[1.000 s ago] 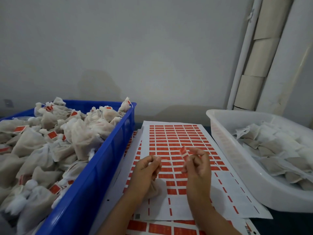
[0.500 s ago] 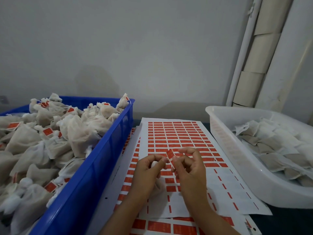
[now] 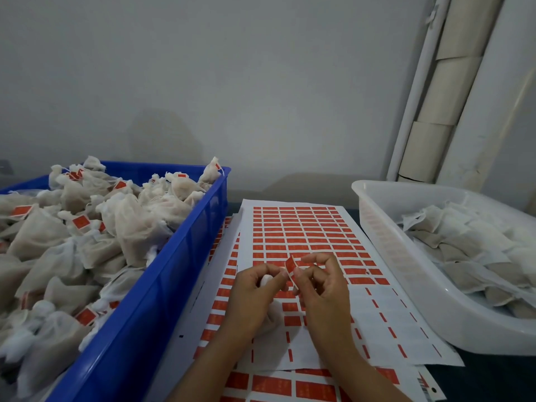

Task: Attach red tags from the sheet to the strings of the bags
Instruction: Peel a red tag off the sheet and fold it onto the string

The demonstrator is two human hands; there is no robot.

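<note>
Nearest the camera, a lower sheet of larger red labels pokes out at the worktop's near edge, under the top sheet. Both forearms come in from the bottom. Left hand has its fingers curled round a small white bag, bag mostly hidden under the palm, a bit of white showing at the knuckles; thumb and forefinger meet at the tag. Right hand pinches a red tag between thumb and forefinger, the other fingers curled. Tag is held up above the sheet between the two hands, tilted, a pale strip hanging from its lower end. String can't be made out, too thin.

Under the hands, the top tag sheet lies mid-worktop; near rows mostly peeled to white backing with thin red slivers left, far rows full of red tags.

Blue crate along the left edge, heaped with tagged bags, red tags showing on many. White tub along the right edge, holding flat untagged bags.

Farthest back, a grey wall, with a white pipe and pale rolls standing at the far right corner
</note>
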